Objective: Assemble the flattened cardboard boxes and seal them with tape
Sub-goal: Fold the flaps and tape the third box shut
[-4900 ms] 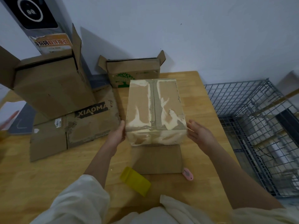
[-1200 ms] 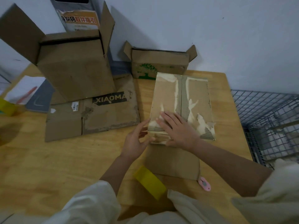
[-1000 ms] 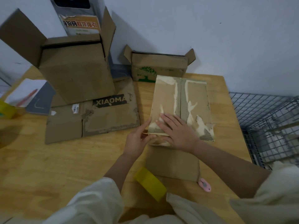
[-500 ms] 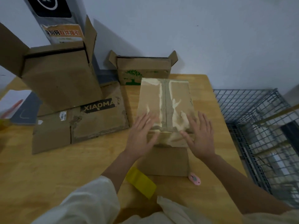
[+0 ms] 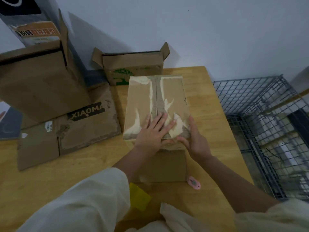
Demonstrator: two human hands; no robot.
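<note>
A closed cardboard box [image 5: 142,101] with torn, pale tape patches stands on the wooden table [image 5: 210,114], its top seam running away from me. My left hand [image 5: 153,129] lies flat on the near end of the top, fingers spread across the seam. My right hand [image 5: 195,139] cups the near right corner, fingers on the near end face, thumb up the right edge. A yellow tape roll [image 5: 139,197] lies near my left sleeve, partly hidden by it. A pink cutter [image 5: 194,182] lies by the box's near flap [image 5: 168,164].
A flattened box marked XIAOMA [image 5: 70,129] lies at left under a tall open box [image 5: 38,87]. A small open box with a green tree print [image 5: 133,67] stands against the wall. A wire cage [image 5: 267,131] sits right of the table edge.
Both hands slid toward the box's near end: my left hand moved to the seam on top, my right hand dropped from the top to wrap the near right corner.
</note>
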